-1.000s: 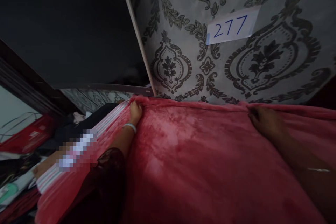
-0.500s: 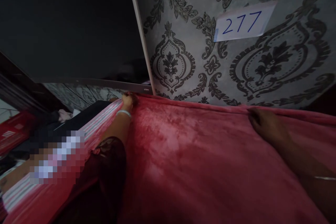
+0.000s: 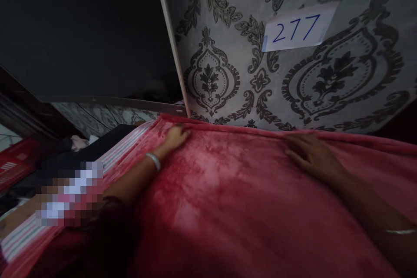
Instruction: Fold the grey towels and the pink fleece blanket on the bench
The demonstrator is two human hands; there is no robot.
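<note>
A red plush blanket (image 3: pixel 228 182) with paler pink patches spreads out in front of me, and its far edge lies folded along the wall. My left hand (image 3: pixel 176 136), with a silver bangle at the wrist, lies over the blanket a little inside its far left corner. Its slightly bent fingers point to the right and hold no cloth that I can see. Near the far edge, my right hand (image 3: pixel 309 152) rests on the blanket, fingers stretched out and thumb apart. A thin bangle shows on that wrist too.
A striped sheet (image 3: pixel 125 141) shows beyond the blanket's left side. A large dark screen (image 3: pixel 91 34) stands at the upper left. On the patterned wall (image 3: pixel 211 78) hangs a paper (image 3: pixel 299 28) marked 277. Red packaging (image 3: pixel 16 160) lies at far left. A pixelated patch hides part of the left side.
My left hand has let go of the blanket's far left corner and moved right onto its surface. My right hand has shifted slightly left, its fingers loosening from the edge and straightening.
</note>
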